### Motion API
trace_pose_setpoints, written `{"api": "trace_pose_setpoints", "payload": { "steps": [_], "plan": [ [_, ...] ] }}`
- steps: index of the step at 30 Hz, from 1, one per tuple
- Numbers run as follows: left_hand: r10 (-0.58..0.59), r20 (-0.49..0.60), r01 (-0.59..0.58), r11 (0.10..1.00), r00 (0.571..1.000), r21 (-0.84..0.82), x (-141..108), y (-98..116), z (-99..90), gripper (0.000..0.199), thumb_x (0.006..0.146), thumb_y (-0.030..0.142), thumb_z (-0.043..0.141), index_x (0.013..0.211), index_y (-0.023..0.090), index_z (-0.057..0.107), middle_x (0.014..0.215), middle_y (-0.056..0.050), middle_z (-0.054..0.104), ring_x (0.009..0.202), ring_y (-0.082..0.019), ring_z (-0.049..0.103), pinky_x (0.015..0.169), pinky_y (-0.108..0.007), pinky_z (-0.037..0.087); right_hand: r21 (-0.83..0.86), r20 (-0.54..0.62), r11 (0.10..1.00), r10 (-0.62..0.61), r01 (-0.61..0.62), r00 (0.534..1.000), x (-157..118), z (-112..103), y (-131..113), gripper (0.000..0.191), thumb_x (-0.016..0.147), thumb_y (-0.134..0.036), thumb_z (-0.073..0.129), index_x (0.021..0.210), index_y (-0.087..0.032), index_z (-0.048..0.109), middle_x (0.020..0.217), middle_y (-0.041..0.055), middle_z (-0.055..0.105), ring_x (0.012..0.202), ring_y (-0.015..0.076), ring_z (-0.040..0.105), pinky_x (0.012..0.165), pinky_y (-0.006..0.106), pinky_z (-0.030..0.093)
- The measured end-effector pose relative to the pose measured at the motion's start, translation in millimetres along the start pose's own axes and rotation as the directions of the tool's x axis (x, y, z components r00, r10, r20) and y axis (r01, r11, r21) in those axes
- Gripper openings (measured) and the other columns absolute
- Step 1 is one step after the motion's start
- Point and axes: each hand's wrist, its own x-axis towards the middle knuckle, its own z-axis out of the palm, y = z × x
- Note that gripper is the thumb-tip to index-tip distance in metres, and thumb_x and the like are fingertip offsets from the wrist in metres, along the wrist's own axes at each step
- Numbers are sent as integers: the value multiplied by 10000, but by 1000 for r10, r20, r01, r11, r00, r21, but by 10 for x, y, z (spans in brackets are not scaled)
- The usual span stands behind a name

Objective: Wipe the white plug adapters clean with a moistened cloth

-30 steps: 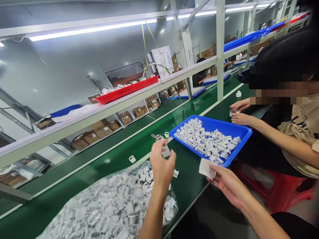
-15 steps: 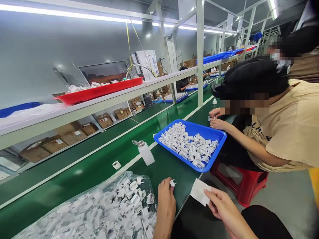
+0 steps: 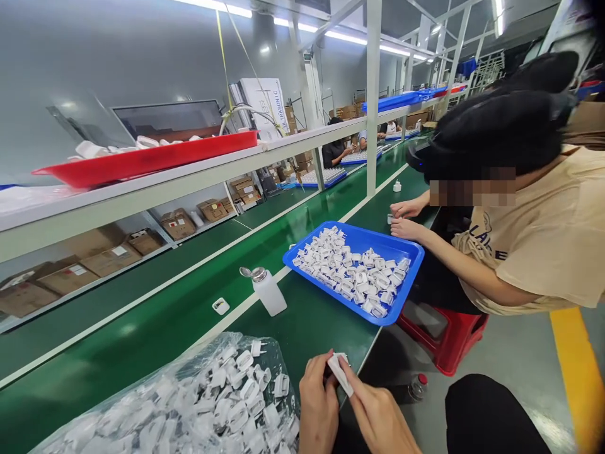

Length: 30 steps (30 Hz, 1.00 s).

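Above the bench edge, my left hand (image 3: 320, 397) is closed around a small white plug adapter, now mostly hidden by the fingers and the cloth. My right hand (image 3: 378, 410) pinches a folded white wiping cloth (image 3: 341, 373) and presses it against the adapter. To the left of my hands lies a clear plastic bag (image 3: 189, 372) full of white plug housings (image 3: 244, 360), several with two pins showing. A white pump bottle (image 3: 270, 293) stands upright with its metal lid flipped up. Beyond my hands sits a blue tray (image 3: 385, 320) heaped with white plug housings (image 3: 362, 277).
A co-worker in a beige shirt (image 3: 543, 239) sits at the right, handling a small white piece. One loose housing (image 3: 220, 306) lies on the green belt (image 3: 155, 315). Overhead, a shelf carries a red tray (image 3: 155, 161). A red-capped bottle (image 3: 418, 386) stands on the floor.
My right hand has moved left, bringing the cloth, now folded, onto the adapter in my left hand. The view has shifted slightly.
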Motion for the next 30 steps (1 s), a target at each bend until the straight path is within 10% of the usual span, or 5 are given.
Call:
{"api": "trace_pose_setpoints", "payload": {
  "steps": [10,15,24,30],
  "plan": [
    [-34,-71,32,999,997,-31,-1,39,22,365,723,39,500,937,215,738,872,-65,735,836,-252,672,785,-378,536,218,50,957,186,-193,981,494,-306,-151,399,991,-411,435,1233,-248,707,763,19,708,584,168,646,518,230,428],
    [-269,-46,206,827,962,-522,-88,190,-9,249,738,202,707,981,196,757,945,-82,790,894,-251,738,825,-338,582,491,62,809,337,-323,939,407,-469,-247,469,1003,-511,424,995,-126,692,408,-108,353,354,61,240,411,211,166],
    [-412,-143,147,596,900,-789,-260,626,88,392,525,329,957,820,141,780,823,-116,812,747,-228,769,703,-254,619,746,122,578,370,-331,921,144,-384,-652,551,919,-642,515,1036,-124,662,407,-122,328,330,29,129,370,228,70],
    [-469,-206,108,559,859,-822,-293,745,153,414,495,375,971,773,145,770,775,-104,809,721,-225,768,680,-256,621,656,-66,677,492,-334,868,-103,-281,-694,725,867,-703,555,1246,-95,665,392,-85,370,338,68,256,348,206,179]
  ]
}}
